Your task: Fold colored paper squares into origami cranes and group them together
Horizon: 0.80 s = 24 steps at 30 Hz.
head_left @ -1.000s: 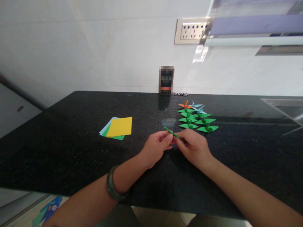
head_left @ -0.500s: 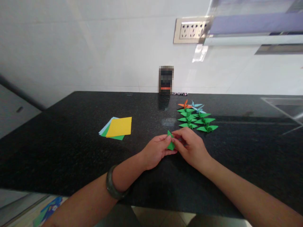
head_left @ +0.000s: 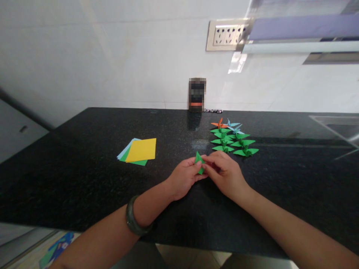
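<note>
A small piece of folded green paper (head_left: 199,163) is held between my two hands, just above the dark countertop. My left hand (head_left: 183,177) grips it from the left, the thumb lying across its face and the fingers behind. From the right, my right hand (head_left: 226,172) pinches its edge with thumb and fingertips. Part of the paper is covered by my fingers. Just beyond my right hand stand several folded paper cranes: green cranes (head_left: 246,150) in two rows, an orange crane (head_left: 220,124) and light blue cranes (head_left: 236,130) at the far end.
Flat yellow paper (head_left: 141,150) lies over green and light blue sheets on the left of the black countertop (head_left: 84,168). A phone-like object (head_left: 197,94), blurred out, leans on the tiled wall with a beaded strap (head_left: 214,111) beside it. A socket panel (head_left: 227,35) is on the wall.
The folded green paper has tilted and shifted slightly left and away from me, its upper tip now leaning left. Both hands keep their hold; the cranes and sheets have stayed put.
</note>
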Tool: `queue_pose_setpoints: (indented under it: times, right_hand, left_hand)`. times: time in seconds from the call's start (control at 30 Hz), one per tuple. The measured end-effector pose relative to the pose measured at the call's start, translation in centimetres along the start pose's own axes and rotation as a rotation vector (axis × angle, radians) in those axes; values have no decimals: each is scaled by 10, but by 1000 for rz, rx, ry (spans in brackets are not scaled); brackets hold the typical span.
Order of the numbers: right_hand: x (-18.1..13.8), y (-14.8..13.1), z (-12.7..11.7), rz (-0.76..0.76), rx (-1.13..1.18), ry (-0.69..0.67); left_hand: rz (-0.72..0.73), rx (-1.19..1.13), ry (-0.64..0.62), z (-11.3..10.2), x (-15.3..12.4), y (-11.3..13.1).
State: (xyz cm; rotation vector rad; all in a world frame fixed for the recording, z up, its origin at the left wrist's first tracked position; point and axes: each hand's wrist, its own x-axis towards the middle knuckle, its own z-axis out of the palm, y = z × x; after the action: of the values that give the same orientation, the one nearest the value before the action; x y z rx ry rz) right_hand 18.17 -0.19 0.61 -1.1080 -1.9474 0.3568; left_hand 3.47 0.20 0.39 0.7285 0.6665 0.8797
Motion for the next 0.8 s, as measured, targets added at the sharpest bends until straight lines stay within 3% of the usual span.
queue_pose_setpoints:
  times: [0.2, 0.4, 0.8]
  right_hand:
    - [-3, -6, -1, -120, -67, -113]
    - [-2, -5, -2, 38, -9, -39]
    - [-4, -2, 0, 114, 5, 0]
  left_hand:
    - [-3, -96, 73, 5, -1, 3]
    - [-53, -109, 38, 4, -2, 7]
    - [-46, 12, -69, -3, 0, 3]
